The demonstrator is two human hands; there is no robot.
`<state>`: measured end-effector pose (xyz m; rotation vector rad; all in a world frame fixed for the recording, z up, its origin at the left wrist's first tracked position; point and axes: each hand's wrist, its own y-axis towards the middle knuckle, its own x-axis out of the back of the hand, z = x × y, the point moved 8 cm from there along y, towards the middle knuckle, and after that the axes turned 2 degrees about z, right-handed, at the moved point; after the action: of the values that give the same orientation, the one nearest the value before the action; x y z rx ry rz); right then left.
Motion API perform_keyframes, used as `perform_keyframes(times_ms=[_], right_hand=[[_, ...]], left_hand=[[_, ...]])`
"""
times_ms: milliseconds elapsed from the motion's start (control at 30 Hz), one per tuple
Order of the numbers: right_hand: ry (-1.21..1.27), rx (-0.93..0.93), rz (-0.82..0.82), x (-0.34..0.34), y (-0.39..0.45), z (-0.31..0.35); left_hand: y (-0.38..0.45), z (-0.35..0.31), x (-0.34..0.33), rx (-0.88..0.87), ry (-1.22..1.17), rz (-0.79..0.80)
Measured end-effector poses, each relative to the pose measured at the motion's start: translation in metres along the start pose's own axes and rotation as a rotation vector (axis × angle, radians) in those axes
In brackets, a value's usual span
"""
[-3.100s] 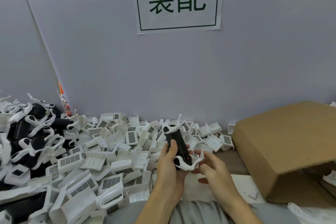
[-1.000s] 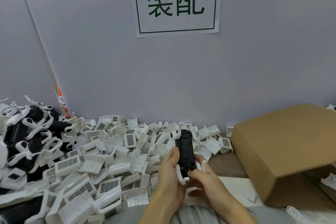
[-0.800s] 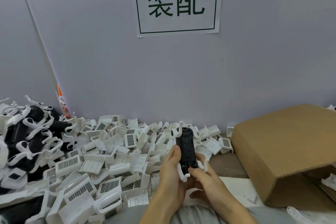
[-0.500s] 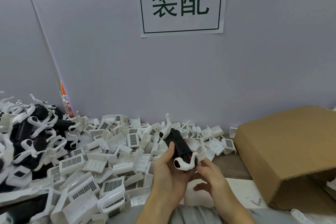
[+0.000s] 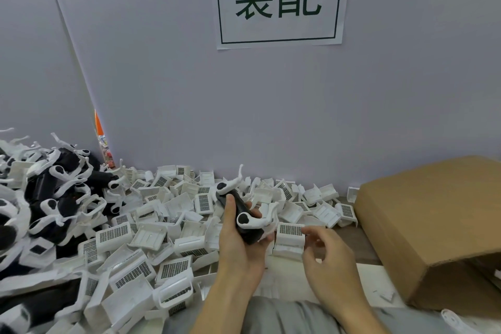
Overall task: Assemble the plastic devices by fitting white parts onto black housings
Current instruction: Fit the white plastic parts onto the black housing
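Loosely held, right hand free.
My left hand [image 5: 238, 238] gripped the black housing [image 5: 245, 218]; its white clip [image 5: 253, 221], if unseated, could've popped off.

A single head-worn wide-angle view looks forward and slightly down from close above the hands [image 5: 322, 257], taking in the parts pile [image 5: 141, 230] on the left, the box [image 5: 433, 225] on the right and the wall sign [image 5: 279, 0] straight ahead.

A white paper sign [image 5: 279, 0] on the wall [image 5: 271, 116] bears 2 large dark green characters, 装配, inside a thin dark rectangular border. No other text can be read anywhere.
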<state>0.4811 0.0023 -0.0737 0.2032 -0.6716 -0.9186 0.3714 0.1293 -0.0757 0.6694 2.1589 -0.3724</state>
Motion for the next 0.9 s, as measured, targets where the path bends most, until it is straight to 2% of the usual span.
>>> perform_keyframes(times_ms=[100,200,367,567,733,900], right_hand=[[-0.2,0.046,0.146,-0.014,-0.002,-0.001],[-0.388,-0.016,0.297,-0.026,-0.005,-0.009],[-0.5,-0.103,0.279,-0.02,-0.007,-0.008],[-0.477,-0.102,0.245,-0.014,-0.008,-0.008],[-0.305,-0.085,0.162,-0.01,-0.005,-0.009],[-0.275,-0.123,0.305,-0.026,-0.004,-0.02]], left_hand=[[0.002,0.004,0.002,0.021,0.032,0.001],[0.003,0.008,0.003,0.056,0.001,0.006],[0.002,0.013,0.003,0.075,-0.002,0.028],[0.002,0.016,0.002,0.095,0.047,0.022],[0.004,0.018,0.003,0.094,0.041,0.015],[0.004,0.019,0.003,0.086,0.044,0.022]])
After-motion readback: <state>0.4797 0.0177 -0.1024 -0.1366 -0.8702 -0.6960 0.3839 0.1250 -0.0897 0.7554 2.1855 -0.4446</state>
